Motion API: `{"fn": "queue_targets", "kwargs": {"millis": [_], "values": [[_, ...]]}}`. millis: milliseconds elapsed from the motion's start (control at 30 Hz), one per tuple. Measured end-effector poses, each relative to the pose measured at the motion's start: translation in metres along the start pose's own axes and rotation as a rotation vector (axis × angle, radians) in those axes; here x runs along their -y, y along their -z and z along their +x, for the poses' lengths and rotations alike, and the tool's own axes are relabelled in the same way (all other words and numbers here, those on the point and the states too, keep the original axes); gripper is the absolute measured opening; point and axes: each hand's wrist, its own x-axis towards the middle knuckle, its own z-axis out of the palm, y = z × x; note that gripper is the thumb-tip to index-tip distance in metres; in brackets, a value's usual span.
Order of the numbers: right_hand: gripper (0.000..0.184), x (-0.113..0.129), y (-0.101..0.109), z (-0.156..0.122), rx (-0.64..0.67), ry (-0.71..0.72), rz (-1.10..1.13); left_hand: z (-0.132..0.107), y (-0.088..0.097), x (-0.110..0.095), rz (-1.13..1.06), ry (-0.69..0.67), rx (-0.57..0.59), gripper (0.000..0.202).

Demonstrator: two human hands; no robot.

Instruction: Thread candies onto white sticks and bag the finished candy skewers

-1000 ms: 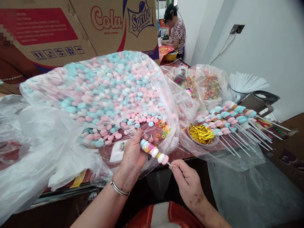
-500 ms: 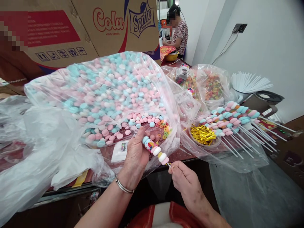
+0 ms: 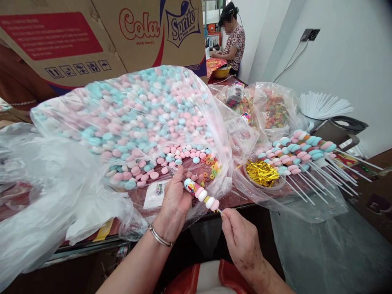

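A marshmallow skewer point(image 3: 210, 201) slants between my two hands over the table's front edge. It carries pink, white and yellowish sweets, with a colourful printed wrapper point(image 3: 192, 187) round its upper end. My left hand point(image 3: 176, 196) is closed at that upper end, thumb up, its fingers partly hidden behind the skewer. Lower down, the thumb and forefinger of my right hand point(image 3: 240, 232) pinch the white stick. Just beyond lie loose pink, blue and white marshmallows point(image 3: 183, 153) and small gummy rings point(image 3: 211, 167), in the mouth of a large clear bag point(image 3: 147, 106).
Finished-looking marshmallow skewers point(image 3: 297, 153) are piled at right, beside a bowl of gold ties point(image 3: 261, 172). Behind them stand a grey mug point(image 3: 339, 130) and white sticks point(image 3: 324, 105). Cardboard box point(image 3: 107, 36) backs the table; crumpled plastic point(image 3: 67, 192) covers the left. Another person point(image 3: 234, 45) sits farther back.
My right hand has shifted slightly right along with the stick. The printed wrapper now shows a different side, and less of the blue sweet at the tip is visible.
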Motion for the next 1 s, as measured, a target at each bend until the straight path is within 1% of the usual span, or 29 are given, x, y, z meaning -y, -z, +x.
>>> {"fn": "queue_targets", "kwargs": {"millis": [67, 133, 167, 267, 300, 367, 433, 500, 567, 633, 667, 733, 867, 933, 1000], "values": [[0.019, 0.0, 0.0, -0.001, -0.019, 0.011, 0.005, 0.0, 0.0, 0.002, 0.023, 0.004, 0.004, 0.029], [0.02, -0.001, 0.001, -0.001, 0.006, -0.052, 0.09, -0.001, 0.0, 0.004, 0.03, 0.0, 0.012, 0.028], [0.022, -0.001, 0.002, -0.001, 0.046, -0.125, 0.162, 0.0, 0.0, 0.004, 0.028, -0.002, 0.02, 0.026], [0.029, -0.004, 0.004, -0.001, 0.207, -0.427, 0.449, 0.0, 0.003, 0.002, 0.027, 0.002, 0.063, 0.023], [0.031, -0.005, 0.004, -0.001, 0.249, -0.521, 0.544, 0.0, 0.004, 0.001, 0.024, 0.007, 0.087, 0.024], [0.033, -0.006, 0.002, -0.001, 0.295, -0.66, 0.71, -0.001, 0.007, -0.001, 0.004, 0.012, 0.158, 0.026], [0.033, -0.005, 0.001, -0.001, 0.317, -0.755, 0.834, -0.001, 0.01, -0.002, -0.03, 0.019, 0.248, 0.03], [0.033, -0.003, -0.001, -0.001, 0.333, -0.825, 0.93, 0.0, 0.013, -0.003, -0.057, 0.022, 0.319, 0.029], [0.033, -0.002, -0.002, -0.001, 0.357, -0.885, 1.009, 0.002, 0.015, -0.003, -0.071, 0.024, 0.348, 0.022], [0.033, -0.001, -0.002, -0.001, 0.386, -0.914, 1.038, 0.003, 0.016, -0.002, -0.076, 0.026, 0.338, 0.016], [0.033, -0.001, -0.001, -0.001, 0.392, -0.895, 1.007, 0.003, 0.016, -0.002, -0.08, 0.029, 0.324, 0.015], [0.032, -0.001, 0.0, -0.001, 0.357, -0.77, 0.827, 0.002, 0.014, 0.0, -0.093, 0.044, 0.288, 0.016], [0.028, -0.002, 0.0, -0.002, 0.186, -0.361, 0.333, -0.004, 0.007, 0.004, -0.114, 0.058, 0.206, 0.021], [0.027, -0.002, -0.002, -0.002, 0.079, -0.18, 0.15, -0.005, 0.004, 0.006, -0.114, 0.038, 0.154, 0.022], [0.026, 0.0, -0.005, -0.003, -0.005, -0.048, 0.003, -0.006, 0.002, 0.007, -0.109, 0.027, 0.111, 0.024]]}}
